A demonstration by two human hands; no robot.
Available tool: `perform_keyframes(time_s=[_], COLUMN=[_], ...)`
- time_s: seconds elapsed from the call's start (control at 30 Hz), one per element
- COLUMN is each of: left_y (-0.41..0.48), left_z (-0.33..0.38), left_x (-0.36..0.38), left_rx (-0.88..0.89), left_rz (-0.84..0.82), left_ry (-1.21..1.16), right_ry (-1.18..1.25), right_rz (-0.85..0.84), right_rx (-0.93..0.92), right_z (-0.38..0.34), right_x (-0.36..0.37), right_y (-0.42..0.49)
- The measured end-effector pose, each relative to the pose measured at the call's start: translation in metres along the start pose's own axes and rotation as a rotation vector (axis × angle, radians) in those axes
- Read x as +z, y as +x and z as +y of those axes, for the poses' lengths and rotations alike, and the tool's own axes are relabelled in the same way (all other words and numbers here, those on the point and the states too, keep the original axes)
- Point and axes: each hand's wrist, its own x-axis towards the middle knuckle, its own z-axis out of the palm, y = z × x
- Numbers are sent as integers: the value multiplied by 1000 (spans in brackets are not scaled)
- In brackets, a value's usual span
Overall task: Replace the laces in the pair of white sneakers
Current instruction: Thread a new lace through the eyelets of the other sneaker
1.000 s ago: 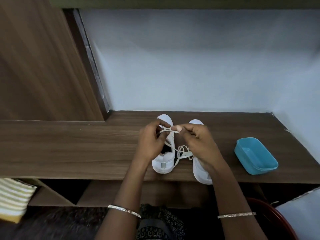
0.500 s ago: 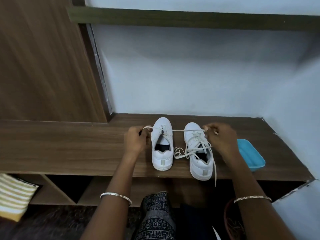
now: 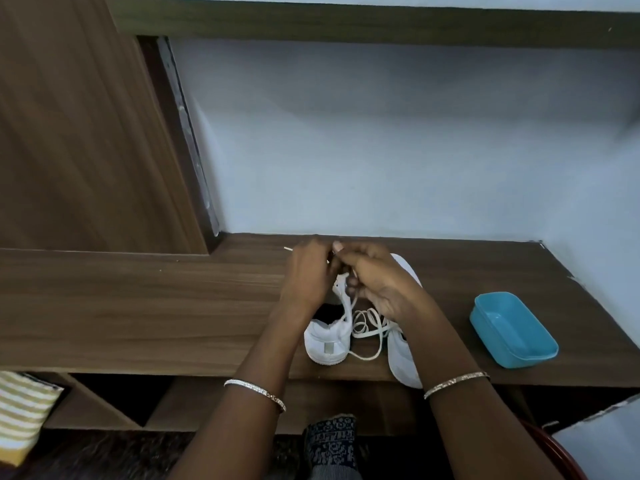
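Note:
Two white sneakers stand side by side on the wooden desk [image 3: 138, 306], heels toward me. The left sneaker [image 3: 327, 344] shows its heel and dark opening; my left hand [image 3: 308, 275] covers its front and pinches a white lace, whose tip pokes out to the left. My right hand [image 3: 377, 285] meets it above the left sneaker's eyelets, fingers curled on the same lace. The right sneaker [image 3: 401, 362] lies mostly under my right forearm. Loose loops of white lace [image 3: 367, 327] trail between the two shoes.
A blue plastic container [image 3: 512, 330] sits on the desk to the right of the shoes. A wooden cabinet panel [image 3: 79, 133] rises at the left and a shelf [image 3: 381, 22] runs overhead. A striped cloth [image 3: 24, 410] lies below the desk at left.
My hands, spread wide apart with the lace stretched between them half a second ago, have come together over the left sneaker's front. The view has shifted slightly.

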Motion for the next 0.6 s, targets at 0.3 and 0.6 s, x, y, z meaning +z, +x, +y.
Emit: perform_keyframes(time_s=[0.3,0.6], left_y=[16,17], left_z=[-45,-27], left_x=[-17,-1], left_rx=[-230,-493], left_rz=[-190,-263], left_ry=[-440,-929], right_ry=[-233,-148], right_rz=[170,27], right_rx=[-127,-154], right_z=[-3,2], right_x=[-46,-52], right_y=[16,27])
